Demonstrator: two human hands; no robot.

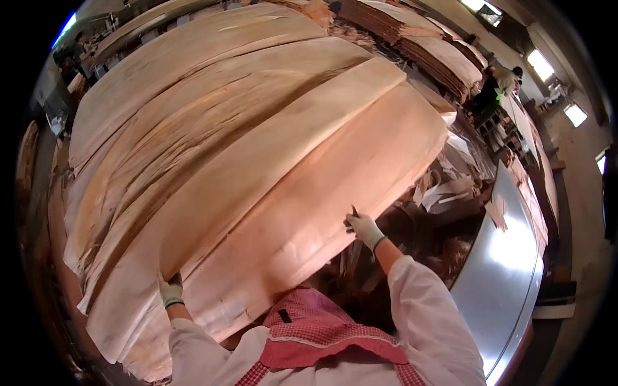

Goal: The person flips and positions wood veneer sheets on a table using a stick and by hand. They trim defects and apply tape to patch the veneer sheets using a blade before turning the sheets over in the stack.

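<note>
Large thin wood veneer sheets [335, 167] lie overlapping in front of me, pale tan to pinkish. My left hand [170, 289], in a white glove with dark fingertips, grips the edge of an upper veneer sheet [212, 193] at the lower left. My right hand [363, 228], gloved the same way, is over the near edge of the pinkish lower sheet. A small dark pointed thing sticks up at its fingers, too small to name; the fingers look closed around it.
A shiny metal sheet [505, 257] stands at the right. Veneer scraps [450, 186] lie beyond the near edge. Stacked veneer [444, 61] fills the back right. One person [505, 80] is at the far right, another [82, 53] at the far left.
</note>
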